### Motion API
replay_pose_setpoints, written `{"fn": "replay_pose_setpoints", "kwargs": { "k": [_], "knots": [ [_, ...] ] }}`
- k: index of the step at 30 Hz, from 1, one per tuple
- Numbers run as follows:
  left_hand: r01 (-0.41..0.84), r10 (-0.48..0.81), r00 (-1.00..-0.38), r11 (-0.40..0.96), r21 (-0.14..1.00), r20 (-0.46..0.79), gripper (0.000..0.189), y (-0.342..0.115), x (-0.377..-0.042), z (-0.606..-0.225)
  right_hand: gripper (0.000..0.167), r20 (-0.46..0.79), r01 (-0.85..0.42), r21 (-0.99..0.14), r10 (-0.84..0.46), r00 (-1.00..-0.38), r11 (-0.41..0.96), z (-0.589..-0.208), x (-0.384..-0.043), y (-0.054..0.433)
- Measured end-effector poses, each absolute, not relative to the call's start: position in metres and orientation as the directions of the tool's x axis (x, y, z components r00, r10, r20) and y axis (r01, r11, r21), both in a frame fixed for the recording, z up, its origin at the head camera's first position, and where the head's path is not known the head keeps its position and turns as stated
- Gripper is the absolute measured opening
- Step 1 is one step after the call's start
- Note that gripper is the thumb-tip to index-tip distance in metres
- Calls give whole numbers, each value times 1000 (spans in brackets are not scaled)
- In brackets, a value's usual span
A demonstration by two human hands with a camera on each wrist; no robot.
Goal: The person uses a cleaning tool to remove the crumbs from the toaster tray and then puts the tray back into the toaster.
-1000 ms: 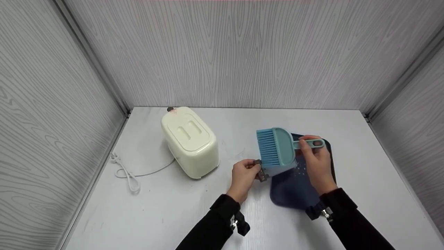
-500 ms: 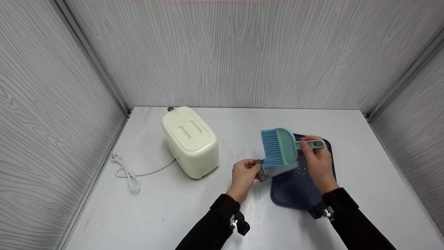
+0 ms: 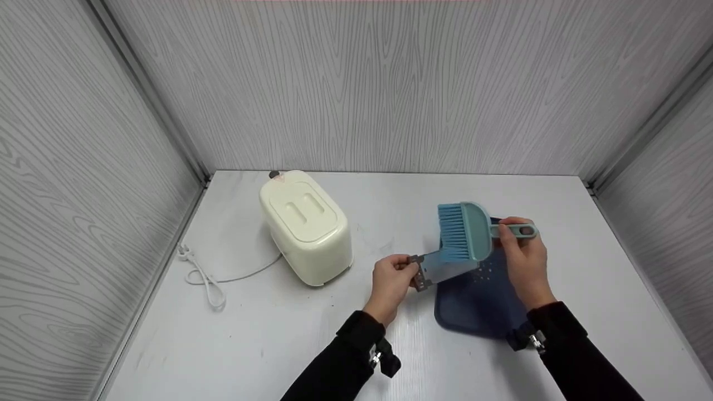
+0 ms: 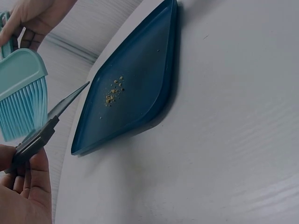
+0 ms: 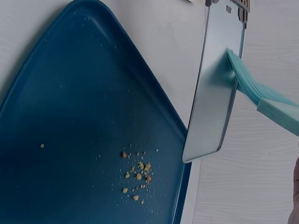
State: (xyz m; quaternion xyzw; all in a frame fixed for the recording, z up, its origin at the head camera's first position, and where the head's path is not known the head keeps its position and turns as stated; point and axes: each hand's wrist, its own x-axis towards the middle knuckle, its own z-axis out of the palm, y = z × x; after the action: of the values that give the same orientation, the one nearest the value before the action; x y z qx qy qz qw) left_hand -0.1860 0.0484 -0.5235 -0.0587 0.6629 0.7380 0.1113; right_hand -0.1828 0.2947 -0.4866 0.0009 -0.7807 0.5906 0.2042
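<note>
My left hand (image 3: 391, 281) pinches the dark end of a flat metal crumb tray (image 5: 210, 112), which slants down over a dark blue serving tray (image 3: 468, 312). In my right hand (image 3: 525, 270) is the handle of a turquoise hand brush (image 3: 477, 231). Its bristles (image 5: 250, 81) touch the metal surface and bend against it in the right wrist view. Below the crumb tray's free end, brown and yellow crumbs (image 5: 138, 176) lie scattered on the blue tray. The left wrist view shows the crumb tray nearly edge-on.
A cream toaster (image 3: 303, 223) with its lid on stands on the white table (image 3: 312, 345), left of my hands. Its white cord (image 3: 214, 295) and plug lie farther left. Grey wood-grain panels (image 3: 356, 83) enclose the table at the back and sides.
My right hand has moved to the right, drawing the brush along the crumb tray toward its free end and uncovering more metal near my left hand. The left hand has stayed in place.
</note>
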Motion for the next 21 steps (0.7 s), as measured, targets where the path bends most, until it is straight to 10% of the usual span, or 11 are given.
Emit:
{"fn": "replay_pose_setpoints", "kwargs": {
  "k": [21],
  "knots": [
    [-218,91,-974,-94,971,-210,14,47,-184,-523,37,347,-172,-878,346,-872,447,-495,-182,319]
  ]
}}
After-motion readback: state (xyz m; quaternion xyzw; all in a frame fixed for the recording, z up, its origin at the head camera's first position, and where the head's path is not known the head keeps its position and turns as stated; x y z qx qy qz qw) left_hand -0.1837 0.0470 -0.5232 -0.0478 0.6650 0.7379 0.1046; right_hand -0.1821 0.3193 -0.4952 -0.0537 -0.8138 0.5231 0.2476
